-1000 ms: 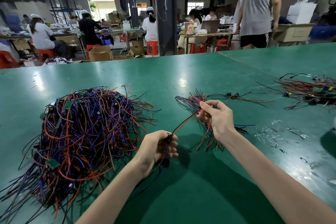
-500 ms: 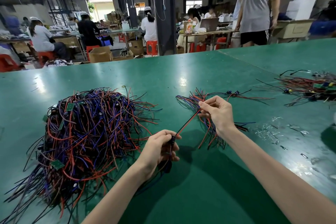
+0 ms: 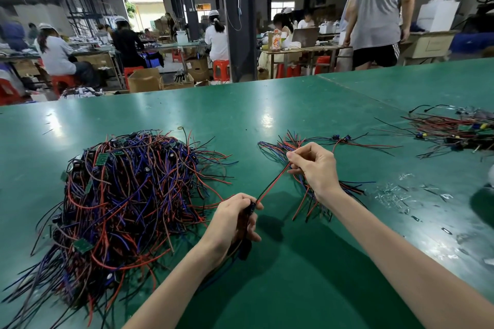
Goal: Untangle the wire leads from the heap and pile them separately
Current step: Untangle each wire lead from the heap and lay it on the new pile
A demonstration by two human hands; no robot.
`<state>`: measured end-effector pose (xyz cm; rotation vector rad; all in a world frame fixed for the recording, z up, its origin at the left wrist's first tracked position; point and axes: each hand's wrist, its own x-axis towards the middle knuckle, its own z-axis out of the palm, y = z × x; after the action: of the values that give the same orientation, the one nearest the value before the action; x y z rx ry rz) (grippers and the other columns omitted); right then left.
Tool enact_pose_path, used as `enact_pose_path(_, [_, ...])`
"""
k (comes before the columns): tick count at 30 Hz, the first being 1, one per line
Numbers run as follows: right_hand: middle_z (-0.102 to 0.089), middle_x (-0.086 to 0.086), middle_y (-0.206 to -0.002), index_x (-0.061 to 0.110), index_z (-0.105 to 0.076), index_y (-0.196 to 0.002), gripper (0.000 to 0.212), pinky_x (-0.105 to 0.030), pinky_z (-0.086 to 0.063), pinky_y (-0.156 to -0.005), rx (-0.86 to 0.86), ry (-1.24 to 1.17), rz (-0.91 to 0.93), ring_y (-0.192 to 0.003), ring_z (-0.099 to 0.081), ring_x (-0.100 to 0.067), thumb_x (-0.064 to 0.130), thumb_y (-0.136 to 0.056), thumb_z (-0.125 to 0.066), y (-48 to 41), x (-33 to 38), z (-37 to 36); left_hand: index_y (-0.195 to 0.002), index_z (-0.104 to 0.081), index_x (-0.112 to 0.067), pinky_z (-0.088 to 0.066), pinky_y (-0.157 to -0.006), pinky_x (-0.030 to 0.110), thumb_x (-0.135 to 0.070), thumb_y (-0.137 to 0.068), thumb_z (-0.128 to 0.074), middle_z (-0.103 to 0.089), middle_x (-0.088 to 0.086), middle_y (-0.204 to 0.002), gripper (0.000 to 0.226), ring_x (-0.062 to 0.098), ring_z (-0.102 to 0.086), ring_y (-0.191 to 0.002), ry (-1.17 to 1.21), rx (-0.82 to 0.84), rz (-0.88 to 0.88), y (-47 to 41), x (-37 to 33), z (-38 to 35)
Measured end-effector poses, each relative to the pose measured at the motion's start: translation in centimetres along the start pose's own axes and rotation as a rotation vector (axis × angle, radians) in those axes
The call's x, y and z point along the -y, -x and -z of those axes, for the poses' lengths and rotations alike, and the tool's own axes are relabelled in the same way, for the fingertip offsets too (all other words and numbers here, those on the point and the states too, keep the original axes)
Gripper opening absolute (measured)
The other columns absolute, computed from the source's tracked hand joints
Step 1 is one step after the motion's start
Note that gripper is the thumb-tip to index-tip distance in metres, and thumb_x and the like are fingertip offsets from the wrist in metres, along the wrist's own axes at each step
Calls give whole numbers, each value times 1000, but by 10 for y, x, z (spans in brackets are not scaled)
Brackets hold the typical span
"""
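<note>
Left hand (image 3: 235, 222): pinches the wire lead (image 3: 272, 184) at its dark end.
Right hand (image 3: 314, 168): pinches the lead's other end.
Heap (image 3: 125, 200): left of both hands.

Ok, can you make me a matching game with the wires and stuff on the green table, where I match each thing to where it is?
Things:
1. big tangled heap
2. small pile of leads
3. red and black lead
4. clear scraps

Places:
A. stretched between the left hand and the right hand
B. right of the right forearm
C. left of the left hand
D. under the right hand

Pairs: 1-C, 2-D, 3-A, 4-B.
</note>
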<state>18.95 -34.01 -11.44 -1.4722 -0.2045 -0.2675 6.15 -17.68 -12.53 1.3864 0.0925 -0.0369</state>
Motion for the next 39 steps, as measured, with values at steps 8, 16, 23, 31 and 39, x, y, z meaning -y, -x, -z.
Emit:
enact_pose_path(8, [-56, -7, -61, 3, -60, -72, 14, -23, -52, -48, 16, -62, -80, -50, -55, -10, 1, -80, -72, -1, -1, -2, -75, -53, -2, -52, -44, 30, -6, -94, -50, -50, 8, -48, 20, 17, -46, -36, -85, -29, -25, 4, -3, -8])
enact_pose_path(16, [-58, -5, -56, 3, -58, -71, 16, -22, -51, -45, 46, -234, -253, -44, -54, -10, -1, -80, -71, -1, 7, -6, -76, -50, -1, -53, -46, 30, 2, -93, -45, -57, 12, -54, 18, 17, -47, -42, -109, -63, -14, 5, -2, -7])
enact_pose_path(23, [-55, -3, -44, 0, -58, -74, 13, -14, -46, -37, 51, -534, -643, -34, -52, -5, -1, -86, -62, -3, 19, -1, -76, -50, -1, -53, -45, 29, 2, -94, -45, -57, 9, -54, 19, 15, -49, -42, -139, -41, -26, 7, -2, -9])
enact_pose_path(31, [-54, -11, -61, 1, -56, -74, 16, -24, -51, -43, 87, -52, -147, -43, -55, -9, 3, -85, -67, -2, 11, 2, -74, -51, -3, -53, -48, 30, 1, -93, -46, -57, 12, -56, 21, 16, -49, -43, -164, -15, -20, 9, -4, -9])
enact_pose_path(39, [-54, 2, -56, 4, -58, -71, 20, -22, -40, -50, 46, 598, 520, -46, -50, -16, 11, -84, -71, 6, 0, 3, -73, -52, -3, -52, -47, 29, 1, -93, -47, -58, 12, -57, 21, 17, -49, -43, -166, -6, -20, 12, -6, -10])
